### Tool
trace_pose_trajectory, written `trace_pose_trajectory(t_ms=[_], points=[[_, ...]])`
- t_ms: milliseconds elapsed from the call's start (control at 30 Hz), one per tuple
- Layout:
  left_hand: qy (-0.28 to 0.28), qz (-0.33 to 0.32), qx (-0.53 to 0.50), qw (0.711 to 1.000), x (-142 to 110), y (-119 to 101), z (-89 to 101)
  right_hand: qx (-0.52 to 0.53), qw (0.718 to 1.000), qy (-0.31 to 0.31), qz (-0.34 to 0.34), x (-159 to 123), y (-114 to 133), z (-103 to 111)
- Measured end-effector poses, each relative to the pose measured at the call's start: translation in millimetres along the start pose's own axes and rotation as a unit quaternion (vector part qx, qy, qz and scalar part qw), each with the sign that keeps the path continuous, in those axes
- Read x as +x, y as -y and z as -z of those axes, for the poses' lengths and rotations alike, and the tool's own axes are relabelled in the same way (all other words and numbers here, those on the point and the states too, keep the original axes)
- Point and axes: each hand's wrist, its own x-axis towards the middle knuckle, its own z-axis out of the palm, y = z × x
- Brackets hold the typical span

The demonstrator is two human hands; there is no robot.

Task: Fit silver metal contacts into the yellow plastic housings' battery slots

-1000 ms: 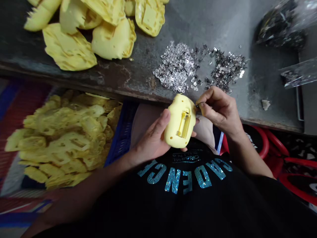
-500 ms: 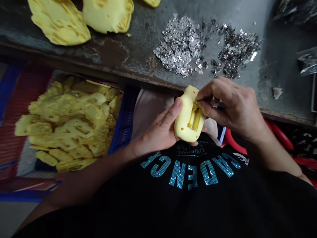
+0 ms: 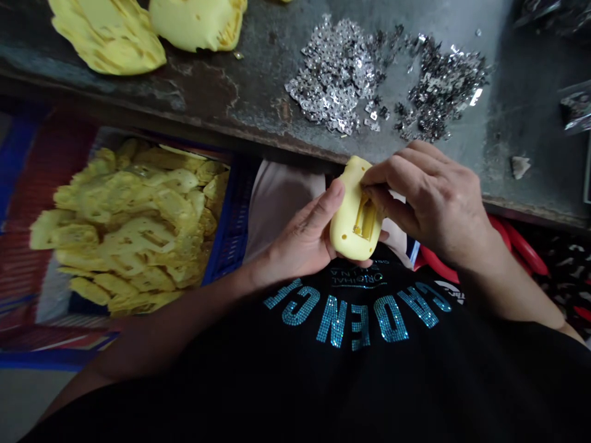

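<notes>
My left hand (image 3: 302, 243) grips a small yellow plastic shell (image 3: 349, 229) from below, thumb on its left side, its open battery slot facing up. My right hand (image 3: 429, 194) is pinched at the top of that slot, fingertips pressed into it; whatever small piece they hold is hidden. Both hands hover over my lap, just in front of the grey bench's edge (image 3: 258, 138). On the bench behind them lie a bright pile of small metal pieces (image 3: 335, 74) and a darker pile (image 3: 441, 86).
Two larger yellow shells (image 3: 108, 40) lie on the bench at far left. A blue crate (image 3: 231, 227) full of yellow plastic parts (image 3: 129, 227) stands below left. Red plastic stools (image 3: 517, 246) are under the bench at right. Clear bags (image 3: 575, 111) lie at the right edge.
My right hand's pinched fingertips moved from the shell's upper right edge down into the top of the battery slot. The left hand tilted the shell and raised it slightly toward the bench.
</notes>
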Motion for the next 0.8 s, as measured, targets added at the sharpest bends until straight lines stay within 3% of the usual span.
trace_pose_trajectory(t_ms=[267, 400, 567, 800], points=[[-0.022, 0.019, -0.006, 1.000, -2.7, -2.0, 3.9, 0.006, 0.994, -0.112, 0.019, -9.6, -5.2, -2.9], [-0.052, -0.011, 0.036, 0.998, -0.8, 1.9, 2.7, 0.069, 0.995, -0.077, -0.007, -12.3, -16.4, -4.7], [-0.105, -0.134, 0.118, 0.978, -2.3, 8.6, 5.2, 0.174, 0.984, -0.026, -0.037, -6.3, -25.1, -13.6], [-0.106, -0.149, 0.248, 0.951, -18.9, 0.3, 11.6, 0.244, 0.964, -0.095, -0.035, -13.1, -23.1, -43.3]])
